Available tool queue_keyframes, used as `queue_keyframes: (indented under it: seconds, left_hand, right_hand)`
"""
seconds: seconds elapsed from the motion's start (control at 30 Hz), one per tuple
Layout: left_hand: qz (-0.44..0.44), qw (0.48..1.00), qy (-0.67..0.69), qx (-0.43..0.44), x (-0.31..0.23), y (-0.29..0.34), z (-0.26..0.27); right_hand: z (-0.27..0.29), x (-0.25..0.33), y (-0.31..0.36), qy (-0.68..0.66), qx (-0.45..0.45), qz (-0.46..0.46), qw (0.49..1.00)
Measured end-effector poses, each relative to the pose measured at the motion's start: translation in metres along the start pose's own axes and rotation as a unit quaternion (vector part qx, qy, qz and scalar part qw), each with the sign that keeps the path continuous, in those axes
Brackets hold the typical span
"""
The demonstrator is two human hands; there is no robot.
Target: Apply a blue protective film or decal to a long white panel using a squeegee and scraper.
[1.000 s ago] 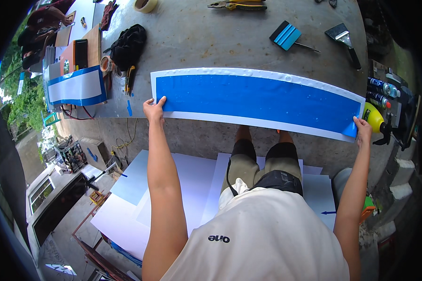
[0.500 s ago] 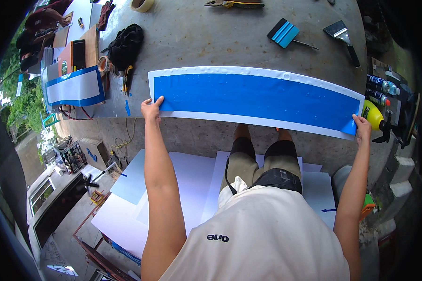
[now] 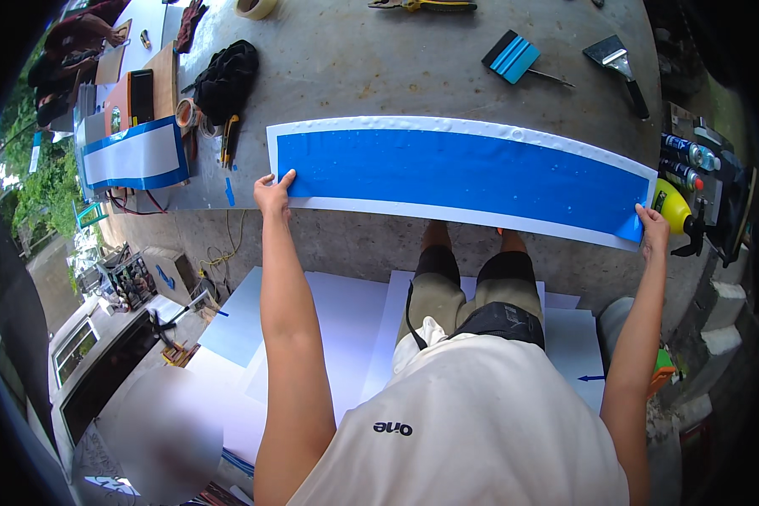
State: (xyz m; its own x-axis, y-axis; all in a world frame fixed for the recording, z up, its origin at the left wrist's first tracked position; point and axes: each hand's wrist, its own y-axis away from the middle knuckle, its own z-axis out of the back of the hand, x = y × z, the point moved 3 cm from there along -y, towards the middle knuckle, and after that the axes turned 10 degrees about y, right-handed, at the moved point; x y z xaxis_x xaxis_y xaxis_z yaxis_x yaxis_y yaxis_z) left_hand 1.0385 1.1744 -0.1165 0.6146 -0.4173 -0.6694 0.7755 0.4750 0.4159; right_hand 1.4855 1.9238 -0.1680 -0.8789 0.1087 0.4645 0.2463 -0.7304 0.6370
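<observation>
L hand (image 3: 273, 194) grips the L end of a long strip (image 3: 464, 173), thumb on top, fingers mostly hidden underneath. R hand (image 3: 653, 232) pinches the strip's R end near the lower corner, also thumb up. Strip = blue face w/ white border, stretched btwn both hands at the near edge of the table (image 3: 354, 76), its lower edge reaching past the tabletop. Top border looks bumpy, w/ small bubbles dotted over the blue (lower R corner of the blue is a lighter shade, can't tell if folded).

Beyond the strip, on the R side of the table: blue squeegee (image 3: 514, 59) w/ black edge, then scraper (image 3: 607, 52), handle pointing back toward the strip. Pliers (image 3: 422, 5) at the far side, cut off by the frame. L of the strip: cutter (image 3: 229, 143), black cloth (image 3: 228, 80) just beyond it, and a blue-edged panel (image 3: 135, 156) farther L. Yellow bottle (image 3: 671, 207) just beside R hand, spray cans (image 3: 683, 153) past it.
</observation>
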Motion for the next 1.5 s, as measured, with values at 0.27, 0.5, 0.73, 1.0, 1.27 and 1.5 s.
queue_keyframes:
  seconds: [0.27, 0.5, 0.73, 1.0, 1.27, 1.5]
  left_hand:
    - [0.0, 1.0, -0.003, 0.007, -0.002, 0.005, -0.006]
    - [-0.029, 0.999, 0.004, 0.043, 0.047, -0.058, 0.026]
    - [0.013, 0.997, 0.003, 0.07, 0.039, -0.068, 0.017]
    - [0.048, 0.995, 0.01, 0.086, 0.042, -0.073, 0.014]
    - [0.052, 0.996, -0.008, 0.078, 0.041, -0.071, 0.014]
    - [0.044, 0.996, -0.011, 0.075, 0.037, -0.065, 0.014]
  right_hand:
    - [0.001, 0.002, 0.009, -0.016, -0.021, 0.018, 0.999]
    - [-0.015, 0.04, 0.033, 0.092, -0.064, 0.078, 0.991]
    - [-0.02, 0.026, 0.031, 0.077, -0.089, 0.048, 0.992]
    - [-0.015, 0.028, 0.035, 0.058, -0.082, 0.012, 0.995]
    - [-0.012, 0.037, 0.039, 0.076, -0.09, 0.026, 0.993]
    - [-0.01, 0.044, 0.049, 0.129, -0.112, 0.035, 0.985]
